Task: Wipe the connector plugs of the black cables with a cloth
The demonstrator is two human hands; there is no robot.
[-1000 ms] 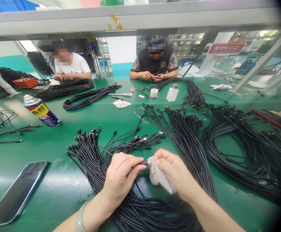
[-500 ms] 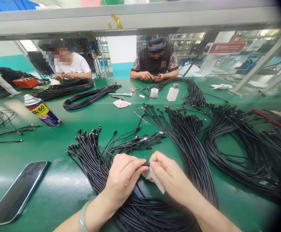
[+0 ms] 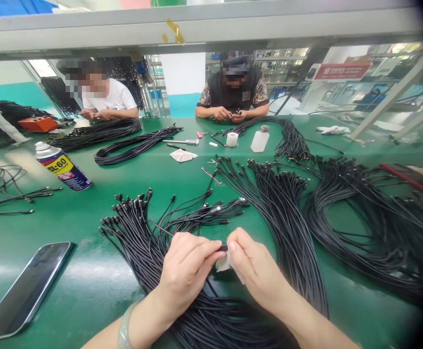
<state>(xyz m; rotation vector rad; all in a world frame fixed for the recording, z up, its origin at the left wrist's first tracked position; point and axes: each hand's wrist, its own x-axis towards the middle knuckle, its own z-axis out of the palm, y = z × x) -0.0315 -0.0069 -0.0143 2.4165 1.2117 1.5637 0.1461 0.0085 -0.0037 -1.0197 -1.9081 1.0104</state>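
- Biggest of all, the green tabletop (image 3: 131,177) runs right across the view, with a person in a white T-shirt (image 3: 113,99) and a person in a dark vest (image 3: 238,99) at its far edge!
- Next, black cables in mass: the near cable bundle (image 3: 229,320) sweeps beneath the wrists, the middle cable bundle (image 3: 291,228) fans out beyond the right hand (image 3: 258,271), and a coiled cable bundle (image 3: 389,271) lies at the far right.
- Here are the hands, close together! The left hand (image 3: 191,266) has thumb and forefinger clamped on a black cable plug; the right has its fingertips pinched on a white cloth.
- Off to the left, a smartphone (image 3: 25,291) lies screen up.
- Behind it, the SL-60 spray can (image 3: 64,167).
- Small now: the white cloth (image 3: 224,261) hangs from the right hand's grip.
- Smallest, the black cable plug (image 3: 223,247), right between the two hands, its far end hidden at the right thumb!
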